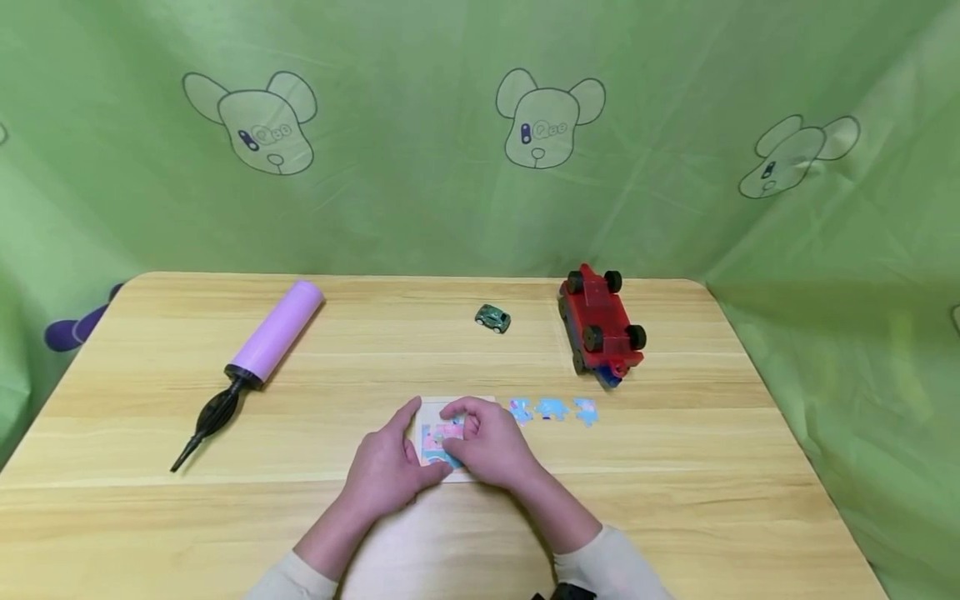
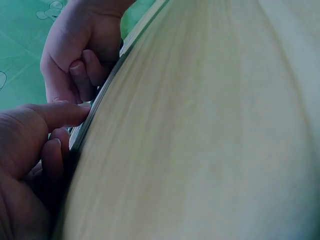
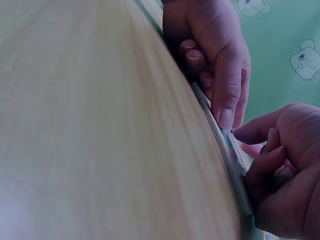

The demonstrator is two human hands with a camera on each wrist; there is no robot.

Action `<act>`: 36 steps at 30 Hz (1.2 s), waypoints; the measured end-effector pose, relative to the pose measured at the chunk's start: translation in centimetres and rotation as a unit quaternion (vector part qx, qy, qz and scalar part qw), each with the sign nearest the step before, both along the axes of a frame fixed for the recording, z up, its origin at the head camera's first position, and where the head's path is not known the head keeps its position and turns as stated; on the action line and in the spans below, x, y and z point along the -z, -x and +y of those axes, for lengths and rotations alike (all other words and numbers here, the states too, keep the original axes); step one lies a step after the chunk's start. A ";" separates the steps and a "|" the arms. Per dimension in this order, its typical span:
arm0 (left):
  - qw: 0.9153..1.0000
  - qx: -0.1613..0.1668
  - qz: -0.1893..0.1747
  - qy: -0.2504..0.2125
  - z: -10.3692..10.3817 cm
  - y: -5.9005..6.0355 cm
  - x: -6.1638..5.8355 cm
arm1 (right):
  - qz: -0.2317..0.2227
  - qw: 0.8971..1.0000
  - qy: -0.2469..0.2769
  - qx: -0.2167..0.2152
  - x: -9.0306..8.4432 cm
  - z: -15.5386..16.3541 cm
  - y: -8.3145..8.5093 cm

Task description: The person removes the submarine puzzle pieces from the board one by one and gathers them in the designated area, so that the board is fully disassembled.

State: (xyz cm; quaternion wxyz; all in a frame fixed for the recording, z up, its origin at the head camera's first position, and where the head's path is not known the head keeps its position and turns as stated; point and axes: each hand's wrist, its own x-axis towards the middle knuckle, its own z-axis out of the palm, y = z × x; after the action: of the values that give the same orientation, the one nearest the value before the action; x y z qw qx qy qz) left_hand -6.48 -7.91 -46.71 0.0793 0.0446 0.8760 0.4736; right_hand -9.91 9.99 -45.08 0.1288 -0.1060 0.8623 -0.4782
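A small square jigsaw board [image 1: 419, 450] with a pale rim and pink and blue picture pieces lies on the table between the hands. My left hand [image 1: 384, 472] grips its left side, index finger along the upper left corner and thumb across the lower edge. Over the right part of the board, my right hand [image 1: 491, 446] curls its index finger and thumb around a blue puzzle piece [image 1: 456, 421] lying in the board, which its fingers partly cover. Both wrist views show the board edge-on, with the left thumb [image 3: 226, 119] close to the right thumb [image 3: 250, 131].
Several loose blue puzzle pieces [image 1: 552, 408] lie in a row right of the board. Farther back are a small green toy car [image 1: 492, 317] and a red toy vehicle [image 1: 603, 325] with its wheels showing. A purple hand pump [image 1: 277, 332] lies at the left. Green curtains [image 1: 420, 200] surround the wooden table.
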 end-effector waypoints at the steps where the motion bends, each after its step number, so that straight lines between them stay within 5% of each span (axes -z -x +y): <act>1: 1.000 0.001 0.000 -0.001 0.0 0.0 0.0 | -0.001 1.000 -0.004 0.001 0.0 0.0 0.0; 17: 1.000 -0.001 0.009 0.005 0.1 -0.1 -0.2 | -0.020 0.999 -0.028 -0.033 0.5 0.0 0.6; 36: 1.000 -0.001 0.006 0.002 0.1 0.0 0.1 | -0.014 0.999 -0.038 -0.024 -0.1 -0.3 0.1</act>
State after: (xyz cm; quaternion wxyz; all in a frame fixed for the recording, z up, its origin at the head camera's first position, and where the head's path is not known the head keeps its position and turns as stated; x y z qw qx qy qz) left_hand -6.51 -7.86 -46.78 0.0737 0.0462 0.8775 0.4716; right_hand -10.03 9.66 -44.96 0.1566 -0.1150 0.8750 -0.4433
